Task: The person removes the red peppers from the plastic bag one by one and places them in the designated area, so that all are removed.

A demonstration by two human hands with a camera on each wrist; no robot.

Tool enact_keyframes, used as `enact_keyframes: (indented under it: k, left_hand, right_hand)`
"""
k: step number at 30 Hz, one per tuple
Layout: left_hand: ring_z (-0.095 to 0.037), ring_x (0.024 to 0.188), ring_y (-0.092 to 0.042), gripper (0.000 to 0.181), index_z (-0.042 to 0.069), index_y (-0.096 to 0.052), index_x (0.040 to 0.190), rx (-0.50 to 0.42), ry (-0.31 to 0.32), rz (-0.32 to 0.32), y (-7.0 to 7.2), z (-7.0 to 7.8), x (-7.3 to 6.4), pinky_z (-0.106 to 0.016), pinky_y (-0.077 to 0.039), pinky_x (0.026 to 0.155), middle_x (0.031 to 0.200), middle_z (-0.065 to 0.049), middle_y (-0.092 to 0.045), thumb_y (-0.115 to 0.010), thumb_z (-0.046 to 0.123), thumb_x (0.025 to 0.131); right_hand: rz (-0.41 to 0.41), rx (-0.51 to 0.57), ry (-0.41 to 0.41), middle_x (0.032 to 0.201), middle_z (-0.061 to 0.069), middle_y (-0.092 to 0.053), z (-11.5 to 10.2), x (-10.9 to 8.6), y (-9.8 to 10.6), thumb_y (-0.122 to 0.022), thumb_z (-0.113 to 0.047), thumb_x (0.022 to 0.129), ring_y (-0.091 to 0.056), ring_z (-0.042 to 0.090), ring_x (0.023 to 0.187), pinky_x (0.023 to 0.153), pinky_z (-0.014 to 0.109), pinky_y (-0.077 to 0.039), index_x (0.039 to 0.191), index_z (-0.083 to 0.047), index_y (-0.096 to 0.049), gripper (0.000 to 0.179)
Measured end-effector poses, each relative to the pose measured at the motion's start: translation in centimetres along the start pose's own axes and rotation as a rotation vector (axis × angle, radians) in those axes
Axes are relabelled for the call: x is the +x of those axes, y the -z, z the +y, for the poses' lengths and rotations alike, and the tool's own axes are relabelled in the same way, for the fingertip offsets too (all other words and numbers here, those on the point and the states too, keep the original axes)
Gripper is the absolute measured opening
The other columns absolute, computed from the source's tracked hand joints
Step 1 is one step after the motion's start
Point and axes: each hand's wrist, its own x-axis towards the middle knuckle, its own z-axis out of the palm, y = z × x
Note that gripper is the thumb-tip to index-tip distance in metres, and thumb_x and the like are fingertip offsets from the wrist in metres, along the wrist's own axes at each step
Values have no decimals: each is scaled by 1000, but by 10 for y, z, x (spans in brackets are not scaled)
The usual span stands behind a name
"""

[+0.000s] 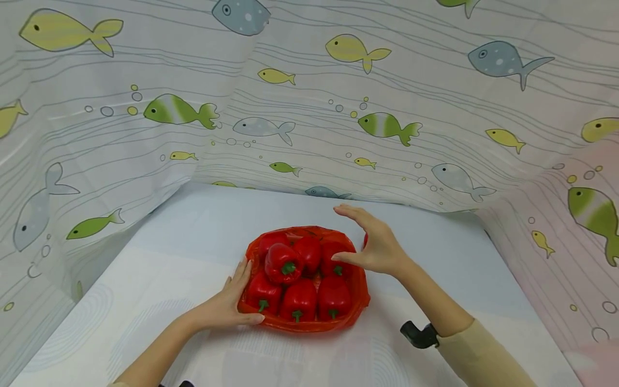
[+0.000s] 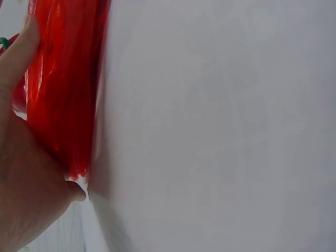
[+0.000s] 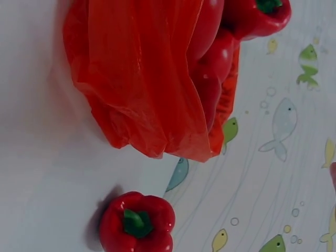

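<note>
A red plastic bag (image 1: 359,293) with its mouth spread wide sits on the table, holding several red bell peppers (image 1: 284,262) with green stems. One pepper lies on top of the others. My left hand (image 1: 226,305) rests against the bag's left side, fingers straight along it and thumb at the front rim. Over the bag's right edge, my right hand (image 1: 379,244) hovers with thumb and fingers spread apart, nothing between them. Beyond the bag on the right, a single bell pepper (image 3: 137,223) lies on the table, mostly hidden behind my right hand in the head view.
The table (image 1: 159,252) has a pale cover with faint round patterns. A white curtain (image 1: 300,97) printed with fish hangs round the back and sides. A black strap piece (image 1: 418,335) sticks out at my right sleeve (image 1: 479,355).
</note>
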Motion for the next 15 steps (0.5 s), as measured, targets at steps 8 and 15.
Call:
enact_keyframes:
  k: [8, 15]
  left_hand:
    - [-40, 144, 11, 123, -6, 6, 150, 0, 0, 5, 1, 2, 0, -65, 2, 109, 157, -24, 12, -77, 48, 76]
    - [-40, 144, 11, 124, -6, 6, 150, 3, 6, 5, 1, 1, 1, -65, 2, 110, 157, -24, 12, -77, 49, 76]
  right_hand:
    - [-22, 49, 10, 137, 8, -53, -3, 6, -7, -91, -18, 64, -46, 23, 130, 104, 37, -41, 137, -3, -50, 85]
    - [-59, 82, 34, 138, 8, -53, -8, 16, -16, -90, -19, 66, -46, 22, 129, 101, 40, -44, 138, -4, -49, 84]
